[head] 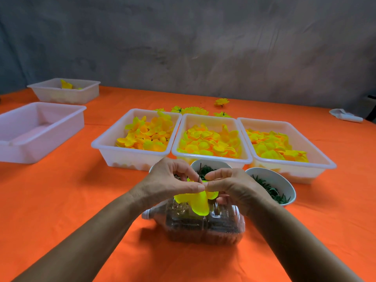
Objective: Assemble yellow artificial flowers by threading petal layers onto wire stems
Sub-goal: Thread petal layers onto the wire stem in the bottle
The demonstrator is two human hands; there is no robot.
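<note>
Both hands meet above the clear plastic jar (201, 224). The left hand (171, 180) and right hand (232, 185) pinch the yellow petal layer (195, 201) and the thin wire stem (199, 173), which stands up just between the fingertips. The petal hangs below the pinch. I think the wire can miss the petal's centre hole, or the soft layer can tear if it is pushed at an angle.

A single wide-angle view looks forward and down from the person's head, close above the left hand (169, 181) and right hand (231, 185), which meet low in the middle. Beyond the hands it takes in the orange cloth-covered table (81, 200). Farther beyond, it faces a mottled grey wall (203, 47).
</note>
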